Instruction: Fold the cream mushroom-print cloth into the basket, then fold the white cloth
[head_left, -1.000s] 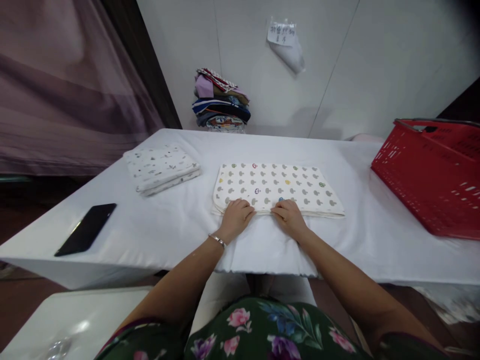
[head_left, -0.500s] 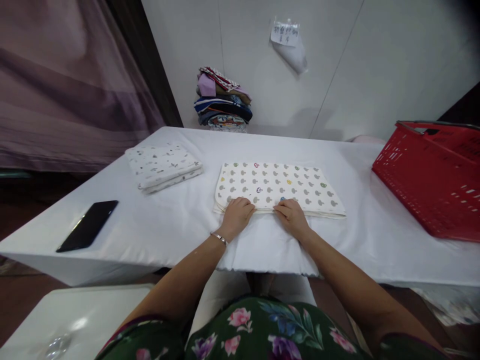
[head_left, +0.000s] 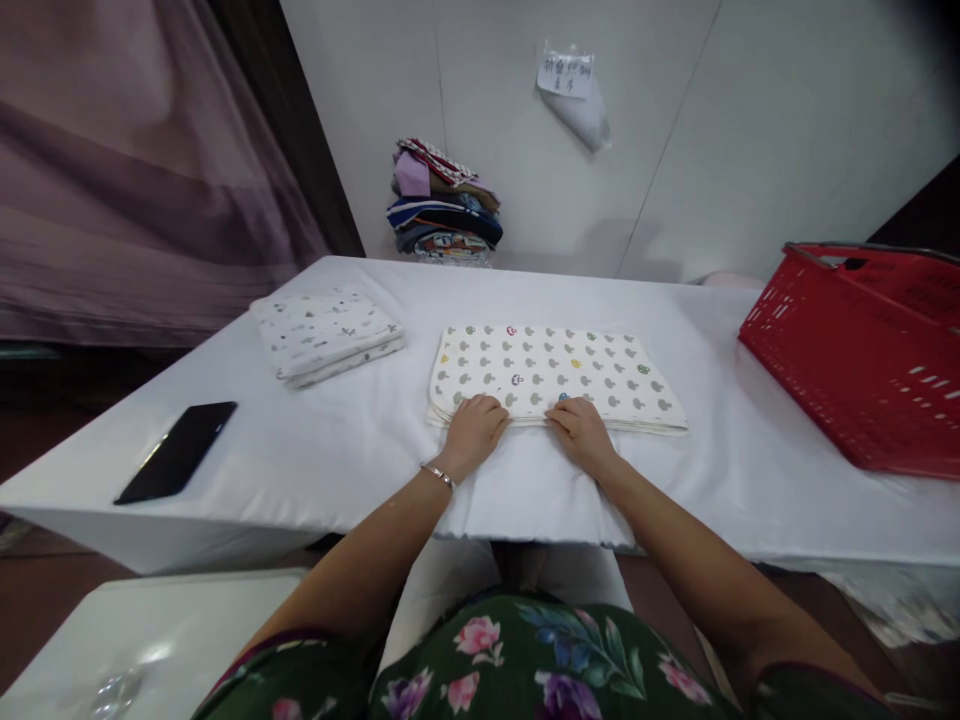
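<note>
A folded white cloth (head_left: 540, 365) printed with small grey and a few coloured mushrooms lies flat on the white-covered table (head_left: 360, 450). Its near edge shows several layers. My left hand (head_left: 474, 428) wears a silver bracelet and pinches this near edge left of the middle. A short way to the right, my right hand (head_left: 581, 430) grips the same edge, thumb and fingers closed on it. Between the two hands a bit of the edge shows. To the left lies another folded white cloth (head_left: 326, 330) with a sparse grey print, touched by neither hand.
A black phone (head_left: 178, 452) rests at the table's left front. On the right stands a red basket (head_left: 862, 360). Behind the table, a pile of folded fabrics (head_left: 446, 205) leans near the wall. A paper note (head_left: 565, 75) hangs there. A white stool (head_left: 187, 630) is below left.
Both hands keep their hold on the cloth's near edge, and the cloth has not visibly moved on the table. The view has shifted very slightly.
</note>
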